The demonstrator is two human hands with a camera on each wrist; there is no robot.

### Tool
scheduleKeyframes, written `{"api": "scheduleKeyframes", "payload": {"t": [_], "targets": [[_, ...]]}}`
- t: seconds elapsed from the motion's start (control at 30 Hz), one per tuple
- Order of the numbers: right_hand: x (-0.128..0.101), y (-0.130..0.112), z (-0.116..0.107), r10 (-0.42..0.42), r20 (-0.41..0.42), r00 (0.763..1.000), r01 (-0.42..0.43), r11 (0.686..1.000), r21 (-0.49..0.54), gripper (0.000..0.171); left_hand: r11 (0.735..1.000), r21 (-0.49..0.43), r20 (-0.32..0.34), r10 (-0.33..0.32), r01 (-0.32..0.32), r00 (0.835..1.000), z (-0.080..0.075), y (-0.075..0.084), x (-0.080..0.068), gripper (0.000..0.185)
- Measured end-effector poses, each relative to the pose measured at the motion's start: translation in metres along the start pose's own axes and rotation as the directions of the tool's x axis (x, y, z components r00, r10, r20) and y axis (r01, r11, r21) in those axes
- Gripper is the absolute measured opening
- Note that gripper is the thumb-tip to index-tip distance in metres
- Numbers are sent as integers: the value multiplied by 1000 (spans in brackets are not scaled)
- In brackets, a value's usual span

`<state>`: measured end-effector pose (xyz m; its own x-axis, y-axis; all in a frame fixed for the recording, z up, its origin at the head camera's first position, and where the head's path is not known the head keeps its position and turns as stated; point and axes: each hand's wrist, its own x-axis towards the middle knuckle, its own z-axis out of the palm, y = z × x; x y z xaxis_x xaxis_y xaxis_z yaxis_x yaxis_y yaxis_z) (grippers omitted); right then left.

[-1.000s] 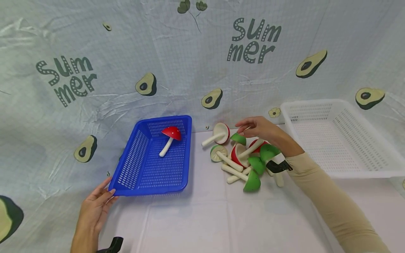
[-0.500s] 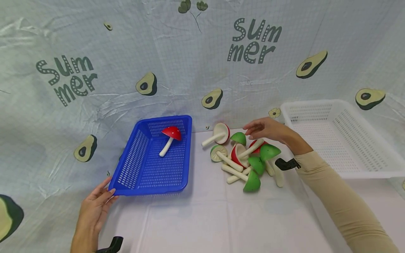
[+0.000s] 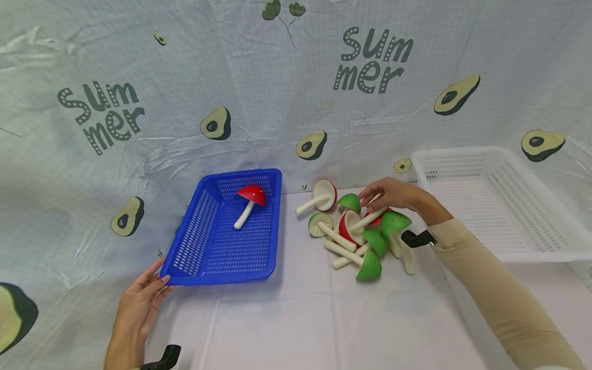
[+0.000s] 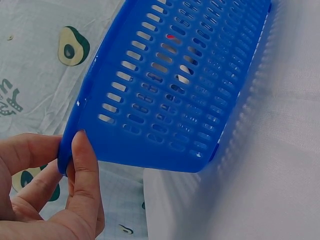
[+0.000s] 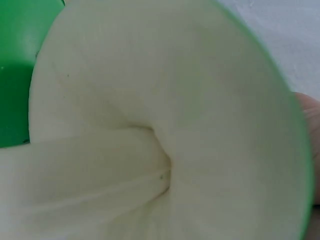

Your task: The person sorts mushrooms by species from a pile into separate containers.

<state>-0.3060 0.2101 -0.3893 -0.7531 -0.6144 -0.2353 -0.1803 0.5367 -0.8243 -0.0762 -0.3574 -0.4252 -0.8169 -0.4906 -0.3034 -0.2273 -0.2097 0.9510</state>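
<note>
At the front left corner of the blue basket (image 3: 222, 278), my left hand (image 3: 139, 303) pinches the rim between thumb and fingers, as the left wrist view also shows. A toy mushroom with a red cap (image 3: 252, 194) lies inside this basket. My right hand (image 3: 393, 194) hovers over the back of a mushroom pile, fingers bent downward and nothing seen in its grasp. Its fingertips are beside a green cap (image 3: 350, 202) and over a red-capped mushroom (image 3: 375, 218), which they partly cover. The pale underside of a green-capped mushroom (image 5: 110, 75) fills the right wrist view.
A white basket (image 3: 522, 256) stands to the right, behind the right forearm. Several red and green mushrooms lie jumbled between the two baskets, one red-rimmed mushroom (image 3: 324, 195) at the back left. Behind the table hangs an avocado-print cloth (image 3: 259, 77).
My right hand first shifted right, away from the back green cap, then came down and slightly left toward the pile. The left hand keeps its grip on the blue basket.
</note>
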Motion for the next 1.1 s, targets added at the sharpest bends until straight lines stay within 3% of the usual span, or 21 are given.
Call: {"api": "scheduleKeyframes", "payload": {"t": [0.23,0.5,0.73,1.1], "targets": [[5,-6,-3,26,114,993,-16,996,-84,43,1000,16,-13,-15,16,1000,1,1,0,62],[8,-13,-1,43,274,961,7,984,-179,35,1000,8,-9,-2,2,1000,1,1,-1,62],[10,-19,3,67,280,958,11,964,-267,26,998,-44,58,35,-33,998,-1,0,-1,60],[6,-14,-5,-59,224,973,123,950,-287,22,999,-38,41,28,-27,999,-1,0,-1,60]]}}
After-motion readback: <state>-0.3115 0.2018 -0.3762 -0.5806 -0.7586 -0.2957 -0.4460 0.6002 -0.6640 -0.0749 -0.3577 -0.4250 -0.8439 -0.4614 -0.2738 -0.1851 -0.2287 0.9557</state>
